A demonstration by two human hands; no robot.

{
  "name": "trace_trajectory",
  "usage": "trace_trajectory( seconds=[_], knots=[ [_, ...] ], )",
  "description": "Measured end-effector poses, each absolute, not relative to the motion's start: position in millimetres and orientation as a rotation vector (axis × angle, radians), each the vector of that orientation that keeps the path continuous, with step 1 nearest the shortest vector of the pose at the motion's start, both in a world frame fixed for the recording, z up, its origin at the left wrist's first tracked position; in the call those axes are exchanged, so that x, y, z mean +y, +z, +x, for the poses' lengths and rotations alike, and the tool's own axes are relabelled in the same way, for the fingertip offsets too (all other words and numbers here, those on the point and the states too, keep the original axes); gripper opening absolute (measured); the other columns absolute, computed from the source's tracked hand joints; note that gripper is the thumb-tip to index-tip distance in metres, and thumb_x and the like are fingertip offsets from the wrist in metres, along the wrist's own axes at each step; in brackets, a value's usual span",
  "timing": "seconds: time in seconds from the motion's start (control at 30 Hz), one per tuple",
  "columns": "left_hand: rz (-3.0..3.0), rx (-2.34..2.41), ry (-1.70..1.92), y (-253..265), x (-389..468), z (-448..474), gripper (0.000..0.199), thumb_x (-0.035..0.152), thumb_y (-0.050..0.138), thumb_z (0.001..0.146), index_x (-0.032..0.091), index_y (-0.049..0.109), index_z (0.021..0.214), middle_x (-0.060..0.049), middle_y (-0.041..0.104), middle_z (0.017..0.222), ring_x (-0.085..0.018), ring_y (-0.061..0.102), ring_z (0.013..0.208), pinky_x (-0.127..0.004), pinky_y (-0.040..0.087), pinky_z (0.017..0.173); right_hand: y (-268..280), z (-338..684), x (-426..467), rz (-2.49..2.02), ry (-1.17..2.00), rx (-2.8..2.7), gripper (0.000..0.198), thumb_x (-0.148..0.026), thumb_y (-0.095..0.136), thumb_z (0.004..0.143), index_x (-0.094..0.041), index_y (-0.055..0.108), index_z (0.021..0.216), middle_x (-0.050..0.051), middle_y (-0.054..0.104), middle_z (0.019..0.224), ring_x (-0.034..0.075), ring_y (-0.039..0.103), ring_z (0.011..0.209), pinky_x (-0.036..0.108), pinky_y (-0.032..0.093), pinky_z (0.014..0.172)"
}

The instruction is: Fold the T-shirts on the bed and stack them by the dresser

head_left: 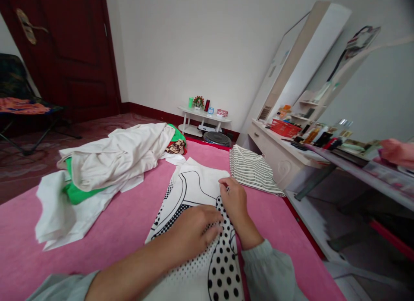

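A white garment with black dots and curved lines [194,186] lies lengthwise before me, its near end running out of view. My left hand [199,225] rests across the middle of it, palm down, fingers stretched out and thumb apart. Farther up, my right hand [234,202] is at the garment's right edge, with fingers bent together on the cloth; the fingertips partly hide what they pinch. A ring shows on a right finger. To the right of the garment lies a folded striped top [254,169].
The pink bed cover [274,236] lies beneath everything. A heap of white and green clothes [119,156] sits at left. Beyond the bed stands a low white table [190,111] with small items. At right are a dresser [278,152] with a red basket [284,127] and bottles.
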State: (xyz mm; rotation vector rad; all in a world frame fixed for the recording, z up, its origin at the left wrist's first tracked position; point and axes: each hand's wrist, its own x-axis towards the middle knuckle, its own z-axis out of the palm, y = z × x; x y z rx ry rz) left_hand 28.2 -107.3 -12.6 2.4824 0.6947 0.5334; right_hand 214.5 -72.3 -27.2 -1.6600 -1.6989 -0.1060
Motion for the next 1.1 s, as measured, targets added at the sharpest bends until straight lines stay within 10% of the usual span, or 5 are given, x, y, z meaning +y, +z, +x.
trace_trajectory(
  seconds=[0.2, 0.4, 0.63, 0.77, 1.1],
  knots=[
    [2.6, 1.05, 0.387, -39, -61, 7, 0.071, 0.061, 0.041, 0.087, 0.021, 0.034, 0.145, -0.01, 0.022, 0.154, -0.029, 0.016, 0.143, -0.05, 0.012, 0.115, -54, 208, -67, -1.898, 0.086, -1.929, 0.055, -0.039, 0.038, 0.092, -0.01, 0.04, 0.14, 0.014, 0.031, 0.15, 0.026, 0.026, 0.139, 0.042, 0.023, 0.111],
    [2.636, 1.066, 0.381, -48, -55, 9, 0.071, 0.068, 0.03, 0.087, 0.03, 0.027, 0.147, -0.006, 0.015, 0.156, -0.028, 0.008, 0.144, -0.051, 0.007, 0.115, -60, 218, -57, -2.138, 0.144, -1.846, 0.076, -0.062, 0.026, 0.09, -0.014, 0.018, 0.149, 0.007, 0.004, 0.157, 0.029, 0.0, 0.144, 0.054, 0.009, 0.113],
    [2.627, 1.119, 0.372, -49, -31, 19, 0.072, 0.073, 0.028, 0.084, 0.034, 0.031, 0.145, -0.004, 0.013, 0.157, -0.033, 0.004, 0.143, -0.058, 0.009, 0.112, -58, 221, -65, -2.054, -0.081, -1.674, 0.06, -0.049, 0.034, 0.092, -0.009, 0.043, 0.137, 0.018, 0.033, 0.149, 0.03, 0.029, 0.136, 0.046, 0.023, 0.109],
    [2.637, 1.12, 0.411, -50, -25, 21, 0.07, 0.071, 0.028, 0.085, 0.034, 0.032, 0.144, -0.003, 0.014, 0.157, -0.033, 0.005, 0.144, -0.057, 0.01, 0.112, -55, 234, -70, -1.963, -0.205, -1.507, 0.033, -0.03, 0.043, 0.089, -0.017, 0.059, 0.115, 0.011, 0.066, 0.108, 0.024, 0.058, 0.102, 0.035, 0.04, 0.091],
    [2.667, 1.129, 0.443, -52, -28, 20, 0.067, 0.07, 0.028, 0.086, 0.035, 0.034, 0.143, -0.002, 0.017, 0.156, -0.032, 0.008, 0.144, -0.056, 0.012, 0.112, -52, 227, -67, -1.65, -0.082, -1.614, 0.03, -0.01, 0.049, 0.076, -0.021, 0.067, 0.097, 0.003, 0.063, 0.09, 0.018, 0.057, 0.079, 0.029, 0.046, 0.076]
  ],
)
